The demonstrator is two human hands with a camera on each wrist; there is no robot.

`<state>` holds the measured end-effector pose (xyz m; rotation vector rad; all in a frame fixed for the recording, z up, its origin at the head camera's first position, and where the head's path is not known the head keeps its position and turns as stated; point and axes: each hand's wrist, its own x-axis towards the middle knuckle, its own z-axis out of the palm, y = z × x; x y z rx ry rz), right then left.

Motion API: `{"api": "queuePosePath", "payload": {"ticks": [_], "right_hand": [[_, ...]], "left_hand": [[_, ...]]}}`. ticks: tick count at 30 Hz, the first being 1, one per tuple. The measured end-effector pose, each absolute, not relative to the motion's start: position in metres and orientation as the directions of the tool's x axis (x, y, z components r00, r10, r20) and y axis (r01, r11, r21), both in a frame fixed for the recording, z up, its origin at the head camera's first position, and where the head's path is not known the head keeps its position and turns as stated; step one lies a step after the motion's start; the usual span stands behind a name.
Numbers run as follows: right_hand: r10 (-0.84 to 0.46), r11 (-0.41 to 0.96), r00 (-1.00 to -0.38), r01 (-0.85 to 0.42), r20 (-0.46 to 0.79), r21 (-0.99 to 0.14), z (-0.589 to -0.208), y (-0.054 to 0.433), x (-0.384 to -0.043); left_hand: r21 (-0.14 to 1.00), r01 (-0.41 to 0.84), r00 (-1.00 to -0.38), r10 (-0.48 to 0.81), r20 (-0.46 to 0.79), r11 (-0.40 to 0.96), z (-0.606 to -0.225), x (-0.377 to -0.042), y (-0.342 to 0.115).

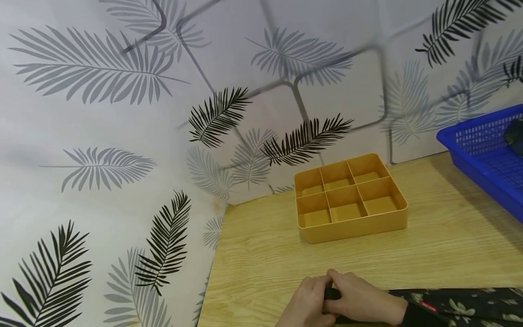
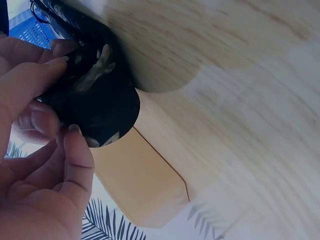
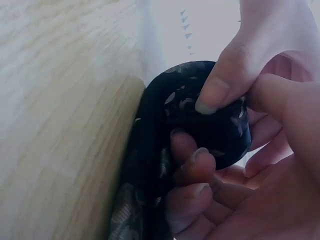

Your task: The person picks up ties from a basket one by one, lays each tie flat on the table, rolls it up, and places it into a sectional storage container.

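A long strip of black cloth (image 1: 466, 309) with a pale floral print lies along the near edge of the table. Its left end is wound into a thick roll (image 2: 100, 95), whose coiled layers show at the side in the right wrist view. My left hand (image 1: 306, 302) grips this roll from the left. From the other side, my right hand (image 1: 361, 297) holds it too, thumb on the coil and fingers curled beneath. Both hands meet at the roll and partly cover it in the head view.
Beyond the hands stands a yellow organizer box (image 1: 355, 227) with several compartments. A blue plastic basket (image 1: 482, 175) at the right edge has a dark item (image 1: 515, 136) in it. Patterned wall covering (image 1: 143, 122) rises behind and to the left of the wooden table (image 1: 249, 254).
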<state>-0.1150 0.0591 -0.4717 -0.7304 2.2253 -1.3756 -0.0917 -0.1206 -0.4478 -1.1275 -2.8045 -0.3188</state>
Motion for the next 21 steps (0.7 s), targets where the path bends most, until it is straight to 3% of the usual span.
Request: {"api": "queuePosePath", "payload": {"ticks": [7,14,21], "right_hand": [[-0.654,0.319,-0.752,-0.179,-0.080,-0.931,-0.476,0.067,-0.117],[-0.657,0.308,-0.744,-0.122,-0.118,-0.944,-0.478,0.072,-0.119],[-0.631,0.384,-0.766,-0.168,-0.125,-0.908,-0.471,0.070,-0.112]], "left_hand": [[0.190,0.684,-0.729,0.672,0.130,0.705,-0.451,-0.093,-0.118],[0.366,0.504,-0.821,0.565,-0.079,0.783,-0.456,-0.091,-0.124],[0.356,0.560,-0.802,0.597,0.008,0.748,-0.459,-0.089,-0.124]]}}
